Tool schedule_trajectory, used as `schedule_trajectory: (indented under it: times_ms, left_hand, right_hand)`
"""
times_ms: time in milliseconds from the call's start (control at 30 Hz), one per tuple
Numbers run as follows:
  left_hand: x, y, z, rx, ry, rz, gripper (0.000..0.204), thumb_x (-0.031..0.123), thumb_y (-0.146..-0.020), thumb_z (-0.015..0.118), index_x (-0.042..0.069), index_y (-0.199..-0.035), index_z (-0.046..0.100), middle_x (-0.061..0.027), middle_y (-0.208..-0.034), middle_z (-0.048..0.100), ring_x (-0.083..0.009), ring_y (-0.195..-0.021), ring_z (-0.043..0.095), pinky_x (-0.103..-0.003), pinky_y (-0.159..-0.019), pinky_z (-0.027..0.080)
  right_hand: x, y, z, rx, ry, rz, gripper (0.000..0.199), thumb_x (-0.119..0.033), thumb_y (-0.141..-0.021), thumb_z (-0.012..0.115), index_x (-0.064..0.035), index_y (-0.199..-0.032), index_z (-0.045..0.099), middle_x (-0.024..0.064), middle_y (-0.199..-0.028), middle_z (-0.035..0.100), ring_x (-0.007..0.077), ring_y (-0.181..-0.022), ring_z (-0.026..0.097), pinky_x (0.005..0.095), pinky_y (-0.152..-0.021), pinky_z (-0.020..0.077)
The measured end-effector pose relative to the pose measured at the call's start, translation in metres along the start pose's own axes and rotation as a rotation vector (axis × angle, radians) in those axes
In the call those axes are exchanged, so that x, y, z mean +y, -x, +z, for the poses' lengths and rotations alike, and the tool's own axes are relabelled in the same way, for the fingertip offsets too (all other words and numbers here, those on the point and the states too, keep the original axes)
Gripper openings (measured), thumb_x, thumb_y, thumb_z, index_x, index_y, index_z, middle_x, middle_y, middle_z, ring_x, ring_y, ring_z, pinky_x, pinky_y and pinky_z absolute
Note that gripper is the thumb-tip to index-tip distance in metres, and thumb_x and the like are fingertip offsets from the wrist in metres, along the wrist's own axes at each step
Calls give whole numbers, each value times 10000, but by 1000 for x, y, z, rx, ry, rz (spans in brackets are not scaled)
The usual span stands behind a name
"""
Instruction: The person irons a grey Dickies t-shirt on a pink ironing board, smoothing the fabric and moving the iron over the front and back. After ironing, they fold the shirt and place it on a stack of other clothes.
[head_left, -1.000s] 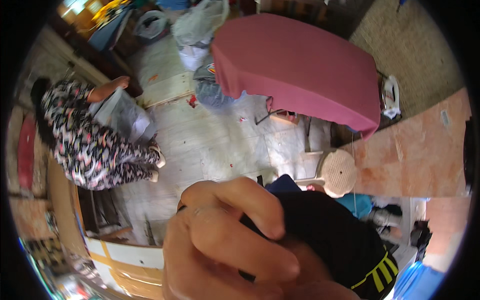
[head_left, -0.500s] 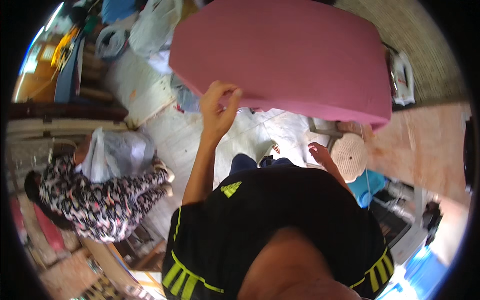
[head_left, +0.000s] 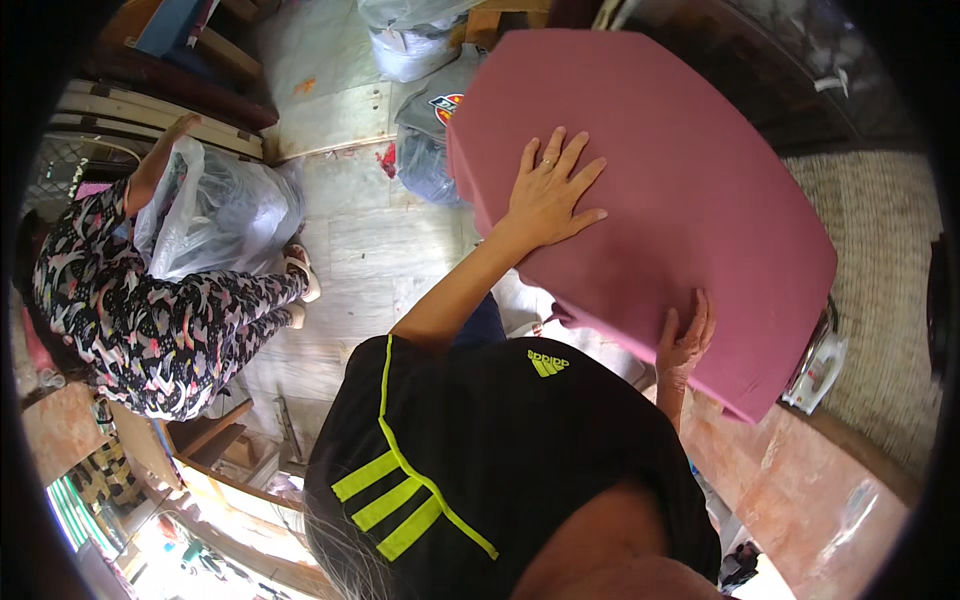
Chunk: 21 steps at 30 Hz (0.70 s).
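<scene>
A large surface covered in pink cloth point(head_left: 690, 190) fills the upper right. My left hand point(head_left: 550, 195) lies flat on its top, palm down and fingers spread, with a ring on one finger. My right hand point(head_left: 685, 340) rests against the cloth's near edge, fingers stretched up along the side and not curled round it. Neither hand holds anything. My black shirt with green stripes point(head_left: 480, 460) takes up the lower middle.
Another person in patterned clothes point(head_left: 150, 310) crouches at the left beside a clear plastic bag point(head_left: 215, 215). More filled bags point(head_left: 420, 50) lie on the tiled floor beyond the cloth. A white iron point(head_left: 815, 370) and a woven mat point(head_left: 880, 260) are at the right.
A hand close to the camera has dropped away. My left hand reached out and now lies flat on the pink cloth, and my right hand has come to its near edge.
</scene>
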<state>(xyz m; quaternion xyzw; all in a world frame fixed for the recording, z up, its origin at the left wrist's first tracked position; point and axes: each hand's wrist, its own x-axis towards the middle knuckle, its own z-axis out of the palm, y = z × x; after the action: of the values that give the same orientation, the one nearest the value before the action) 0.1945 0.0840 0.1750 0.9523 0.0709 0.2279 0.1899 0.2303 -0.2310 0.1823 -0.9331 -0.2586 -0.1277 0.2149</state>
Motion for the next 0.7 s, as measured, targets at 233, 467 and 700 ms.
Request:
schedule_trajectory:
  times_ms: [233,467,700]
  left_hand:
    - [-105,-61,-29,43,-24,-76,663,490,-773,692,190,-1344,538,-144,-1511,325,-422,-1392,269,-599,-1088,231]
    - [-142,-101,-46,-114,125,-132,656,448,-809,674,166,-1375,497,-174,-1507,306,-478,-1324,318,-575,-994,364]
    - [-147,-110,-52,-189,116,-114,657,430,-809,690,168,-1378,490,-172,-1513,296,-499,-1313,322,-568,-951,398]
  right_hand:
    - [-6,-15,23,-168,412,258,646,-347,-911,512,-130,-1489,321,169,-1543,264,391,-1412,239,592,-1098,201]
    - [-10,-25,20,-239,419,311,692,-427,-919,412,-64,-1493,279,207,-1553,217,429,-1413,208,618,-1095,174]
    - [-14,-32,24,-246,431,308,710,-501,-947,323,-51,-1494,263,218,-1547,221,440,-1404,217,609,-1093,173]
